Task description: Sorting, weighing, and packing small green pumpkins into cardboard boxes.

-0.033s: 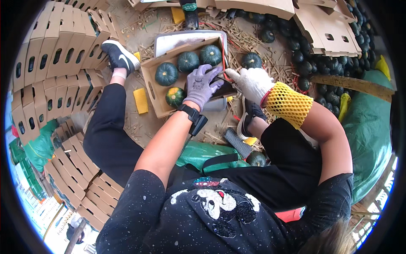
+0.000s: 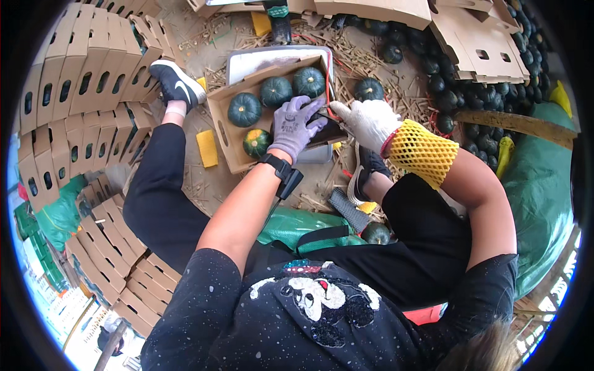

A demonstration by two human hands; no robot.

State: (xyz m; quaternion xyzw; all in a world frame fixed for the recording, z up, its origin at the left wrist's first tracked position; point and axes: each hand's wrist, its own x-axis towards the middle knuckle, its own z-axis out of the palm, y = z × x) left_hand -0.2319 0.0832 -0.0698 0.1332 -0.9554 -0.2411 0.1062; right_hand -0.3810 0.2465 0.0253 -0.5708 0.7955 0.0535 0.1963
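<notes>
My left hand, in a purple-grey glove, reaches over the near right part of a shallow cardboard box. Its fingers are spread, and its palm hides what lies below. Next to its fingertips, my right hand wears a white glove and is closed at the box's right side. A narrow metallic piece shows by its fingers, too small to name. Dark green squashes sit in the box: one at left, one in the middle, one at far right. A green-and-orange squash lies left of my left wrist.
The box rests on a pale plastic crate. Stacked cardboard boxes line the left. A squash lies beyond my right hand; a heap of squashes fills the far right. A green sack stands beside my right arm. Dry stalks litter the floor.
</notes>
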